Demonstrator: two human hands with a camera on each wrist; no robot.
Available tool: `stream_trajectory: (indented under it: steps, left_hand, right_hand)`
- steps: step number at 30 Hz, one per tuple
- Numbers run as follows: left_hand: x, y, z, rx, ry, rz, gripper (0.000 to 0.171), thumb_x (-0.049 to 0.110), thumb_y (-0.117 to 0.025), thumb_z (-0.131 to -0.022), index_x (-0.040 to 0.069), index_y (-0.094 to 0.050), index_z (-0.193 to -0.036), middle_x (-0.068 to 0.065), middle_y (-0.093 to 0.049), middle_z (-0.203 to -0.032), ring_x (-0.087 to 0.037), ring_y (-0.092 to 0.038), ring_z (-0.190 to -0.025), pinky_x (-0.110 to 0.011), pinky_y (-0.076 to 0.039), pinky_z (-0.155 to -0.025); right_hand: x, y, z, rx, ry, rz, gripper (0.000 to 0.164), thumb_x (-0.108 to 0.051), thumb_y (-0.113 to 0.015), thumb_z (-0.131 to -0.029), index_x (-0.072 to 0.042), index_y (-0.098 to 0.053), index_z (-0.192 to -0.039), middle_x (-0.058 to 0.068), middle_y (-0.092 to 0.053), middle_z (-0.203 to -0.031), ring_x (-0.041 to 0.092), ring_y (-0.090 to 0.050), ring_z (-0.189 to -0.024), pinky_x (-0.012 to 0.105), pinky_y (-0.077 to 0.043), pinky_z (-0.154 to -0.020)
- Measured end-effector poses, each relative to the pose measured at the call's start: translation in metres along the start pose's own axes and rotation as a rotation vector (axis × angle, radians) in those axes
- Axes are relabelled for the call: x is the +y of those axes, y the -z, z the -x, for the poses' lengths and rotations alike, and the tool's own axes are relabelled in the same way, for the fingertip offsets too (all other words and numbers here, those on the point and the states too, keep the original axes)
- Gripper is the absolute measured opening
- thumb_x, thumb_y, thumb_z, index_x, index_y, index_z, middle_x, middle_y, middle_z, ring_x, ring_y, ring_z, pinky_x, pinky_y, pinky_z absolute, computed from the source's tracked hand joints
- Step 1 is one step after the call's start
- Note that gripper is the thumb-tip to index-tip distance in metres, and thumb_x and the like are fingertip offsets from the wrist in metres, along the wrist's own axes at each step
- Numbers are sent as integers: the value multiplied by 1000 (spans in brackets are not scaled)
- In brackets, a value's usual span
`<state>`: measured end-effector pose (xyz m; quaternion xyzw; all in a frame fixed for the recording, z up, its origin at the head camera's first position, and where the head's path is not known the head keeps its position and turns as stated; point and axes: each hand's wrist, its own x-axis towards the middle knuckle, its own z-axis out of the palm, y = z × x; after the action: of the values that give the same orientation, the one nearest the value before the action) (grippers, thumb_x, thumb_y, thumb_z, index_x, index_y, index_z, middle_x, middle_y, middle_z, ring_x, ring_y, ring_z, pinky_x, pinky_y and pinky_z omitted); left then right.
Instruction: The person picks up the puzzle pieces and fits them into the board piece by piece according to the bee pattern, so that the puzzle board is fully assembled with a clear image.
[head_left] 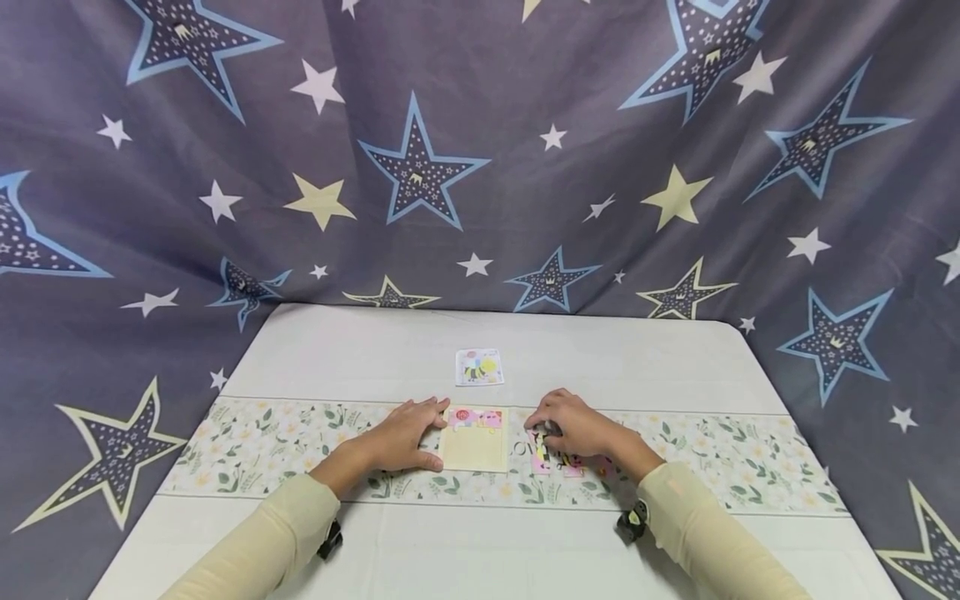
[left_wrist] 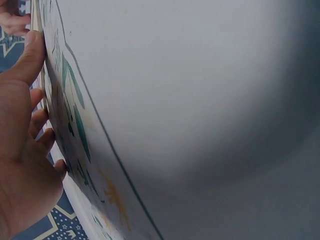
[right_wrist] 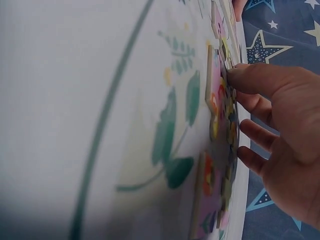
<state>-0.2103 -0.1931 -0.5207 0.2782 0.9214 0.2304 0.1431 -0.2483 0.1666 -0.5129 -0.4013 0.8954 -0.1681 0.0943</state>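
In the head view, a shallow pale puzzle board (head_left: 474, 450) lies on the table with pink picture pieces (head_left: 477, 417) fitted along its top row. My left hand (head_left: 401, 435) rests at the board's left edge, thumb and fingers spread. To the right of the board, my right hand (head_left: 573, 423) reaches down over several loose puzzle pieces (head_left: 540, 460). Seen from the right wrist, its thumb and fingertips touch the loose pieces (right_wrist: 215, 90), which lie flat; whether one is pinched is partly hidden.
A square picture card with a bee (head_left: 479, 367) lies beyond the board. A floral runner (head_left: 720, 458) crosses the white table (head_left: 480, 550). A star-patterned curtain (head_left: 480, 150) hangs behind the table and at both sides.
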Motion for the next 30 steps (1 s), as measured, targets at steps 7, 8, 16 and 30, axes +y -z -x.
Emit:
stream_trajectory:
  steps: [7,8,16,30]
  left_hand:
    - [-1,-1,0,0,-3,-2,71,54,-79,-81,12,-59,-135,-10,-30,-168,-34,-24,-157,-60,-16,-128]
    - [-2,-1,0,0,-2,-1,71,54,-79,-81,12,-59,-135,-10,-30,-168,-34,-24,-157,-60,-16,-128]
    - [-3,-1,0,0,-1,-6,70,54,-80,-82,12,-59,-134,-9,-30,-168,-34,-24,-157,-60,-16,-128]
    - [-3,-1,-1,7,-5,-12,70,54,-80,-81,12,-60,-133,-9,-30,-168,-34,-25,-157,-60,-16,-128]
  right_hand:
    - [0,-1,-2,15,7,27,34,-18,-75,-89,-25,-74,-122,-3,-67,-112,29,-56,-124,54,-47,-107]
    - [0,-1,-3,16,8,27,34,-19,-75,-89,-25,-75,-122,-4,-67,-111,29,-56,-124,53,-47,-107]
    - [-1,1,-8,49,3,-11,33,-19,-74,-88,-22,-76,-121,-4,-71,-110,31,-56,-126,55,-47,-108]
    - [-17,-6,-32,79,70,-14,34,-24,-78,-88,-21,-76,-121,-4,-69,-105,25,-58,-120,51,-44,-111]
